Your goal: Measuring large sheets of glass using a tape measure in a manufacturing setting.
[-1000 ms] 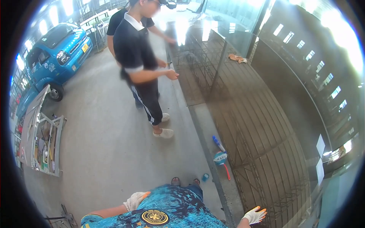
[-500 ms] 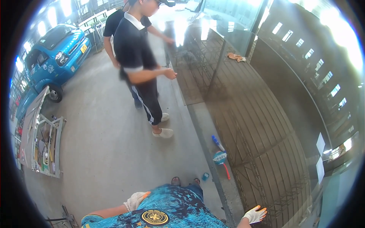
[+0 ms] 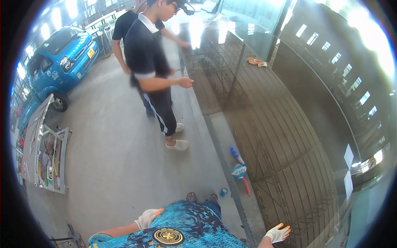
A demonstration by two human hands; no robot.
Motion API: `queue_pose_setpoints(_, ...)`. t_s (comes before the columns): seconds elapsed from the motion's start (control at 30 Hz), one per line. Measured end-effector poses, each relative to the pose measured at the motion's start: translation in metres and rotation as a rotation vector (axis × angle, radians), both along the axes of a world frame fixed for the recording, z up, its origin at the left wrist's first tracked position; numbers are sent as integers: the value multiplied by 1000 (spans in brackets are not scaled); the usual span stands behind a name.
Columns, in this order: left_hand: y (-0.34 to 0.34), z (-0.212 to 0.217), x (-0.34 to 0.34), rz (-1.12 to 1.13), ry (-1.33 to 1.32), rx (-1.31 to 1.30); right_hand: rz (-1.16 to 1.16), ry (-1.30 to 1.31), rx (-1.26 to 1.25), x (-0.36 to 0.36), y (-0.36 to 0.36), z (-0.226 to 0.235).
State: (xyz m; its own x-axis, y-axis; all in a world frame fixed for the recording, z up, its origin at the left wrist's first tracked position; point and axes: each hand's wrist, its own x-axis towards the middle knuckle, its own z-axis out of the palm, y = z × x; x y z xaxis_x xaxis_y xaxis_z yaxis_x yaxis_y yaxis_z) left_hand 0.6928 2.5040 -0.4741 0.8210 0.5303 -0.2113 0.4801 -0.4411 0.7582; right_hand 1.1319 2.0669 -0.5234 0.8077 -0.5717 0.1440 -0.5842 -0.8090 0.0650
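Observation:
My left hand, in a white work glove with orange fingertips, rests against the blue patterned shirt at my waist. It holds nothing that I can see; part of its fingers is hidden. In a matching glove, my right hand lies palm down with fingers spread on the edge of a large dark glass sheet. The sheet mirrors roof beams. Left of it, on the grey ledge, lie a blue marker-like tube and a round blue-and-white object with a red handle-like strip.
A small teal object sits by my feet. Ahead stands a person in a dark polo shirt, another person behind. Orange gloves lie on the glass. At left are a blue truck and a metal cart with tools.
The nearer person's head has come lower and forward into view, and that person's hand has shifted slightly. Both my hands stay where they were.

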Motion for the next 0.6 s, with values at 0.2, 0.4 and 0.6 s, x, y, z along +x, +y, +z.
queue_pose_setpoints(0.2, -7, -16, -2, 234, -56, 24, -2, -16, -2, -1, 0, 0)
queue_pose_setpoints(0.4, 0, -14, -8, 124, -106, 37, 0, 3, 0, -1, 1, 4)
queue_pose_setpoints(0.6, 6, 19, 2, -68, 103, -31, 1, 0, -1, -2, 3, 6)
